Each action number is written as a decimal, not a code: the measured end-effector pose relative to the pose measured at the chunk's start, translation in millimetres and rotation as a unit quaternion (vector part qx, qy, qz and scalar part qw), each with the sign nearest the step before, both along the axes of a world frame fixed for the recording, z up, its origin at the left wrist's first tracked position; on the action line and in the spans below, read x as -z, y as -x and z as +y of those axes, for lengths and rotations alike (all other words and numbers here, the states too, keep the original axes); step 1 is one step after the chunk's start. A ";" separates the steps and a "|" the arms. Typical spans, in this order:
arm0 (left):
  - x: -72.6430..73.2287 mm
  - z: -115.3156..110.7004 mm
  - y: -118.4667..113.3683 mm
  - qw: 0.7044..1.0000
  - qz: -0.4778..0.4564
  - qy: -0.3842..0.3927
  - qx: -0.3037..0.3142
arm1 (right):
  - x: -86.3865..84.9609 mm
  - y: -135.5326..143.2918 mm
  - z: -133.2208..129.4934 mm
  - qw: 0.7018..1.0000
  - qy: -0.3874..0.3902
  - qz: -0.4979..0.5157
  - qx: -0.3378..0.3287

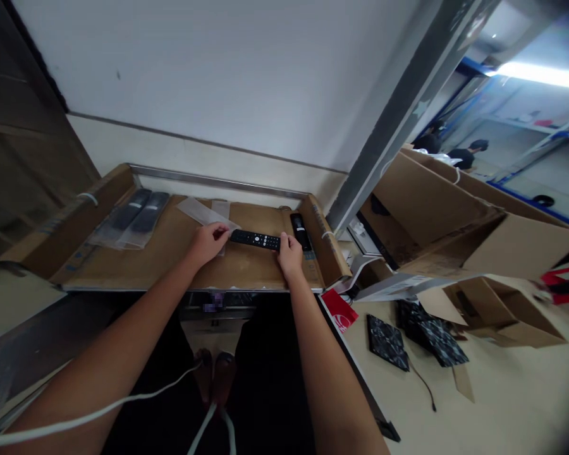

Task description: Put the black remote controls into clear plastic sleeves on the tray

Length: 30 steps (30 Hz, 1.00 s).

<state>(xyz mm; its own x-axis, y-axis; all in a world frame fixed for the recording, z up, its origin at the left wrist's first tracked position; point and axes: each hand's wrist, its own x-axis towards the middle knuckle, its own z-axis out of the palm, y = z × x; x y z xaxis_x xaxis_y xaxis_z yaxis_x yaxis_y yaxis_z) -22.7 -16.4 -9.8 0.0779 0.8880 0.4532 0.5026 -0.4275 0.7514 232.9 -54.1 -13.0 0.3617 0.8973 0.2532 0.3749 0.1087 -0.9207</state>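
A black remote control (255, 239) with its buttons facing up is held level over the cardboard-lined tray. My right hand (290, 253) is closed on its right end. My left hand (207, 245) is pinched at the remote's left end; what sits between its fingertips is too small to make out. Clear plastic sleeves (200, 210) lie on the cardboard just behind my left hand. Another black remote (300, 231) rests against the tray's right side, close to my right hand. At the left of the tray lie two dark remotes (141, 212) in clear sleeves.
The tray (171, 268) has raised cardboard sides and a wall behind it. A grey post (398, 114) stands at the right. Beyond it are open cardboard boxes (436, 215), black patterned packages (387, 341) on the floor, and people (469, 155) further back. A white cable (137, 397) crosses my left arm.
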 end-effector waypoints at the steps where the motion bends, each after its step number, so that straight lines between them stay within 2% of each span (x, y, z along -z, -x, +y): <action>1: -0.4 -0.6 0.0 1.000 0.001 -0.007 0.000 | 0.0 0.3 -0.1 1.000 0.000 -0.005 0.001; 6: 0.3 -1.3 -0.8 0.999 0.012 -0.039 0.022 | -0.3 0.7 -1.0 1.000 0.002 -0.017 -0.008; 10: 1.6 -1.4 -1.8 0.997 0.029 -0.062 0.042 | -1.5 3.1 -1.0 1.000 0.010 -0.017 0.014; 19: 3.0 -1.2 -3.6 0.991 0.090 -0.098 0.007 | -5.1 22.2 -3.2 0.992 0.032 -0.095 0.081; 22: 3.5 -1.0 -4.7 0.989 0.108 -0.101 0.002 | -7.8 25.8 -5.6 0.992 0.027 -0.114 0.047; 27: 4.4 -0.4 -4.6 0.988 0.108 -0.107 0.010 | -9.4 29.4 -8.0 0.996 -0.016 -0.063 -0.067; 30: 3.2 -1.4 -4.9 0.988 0.104 -0.106 0.035 | -9.3 33.4 -9.0 0.993 0.012 -0.023 -0.119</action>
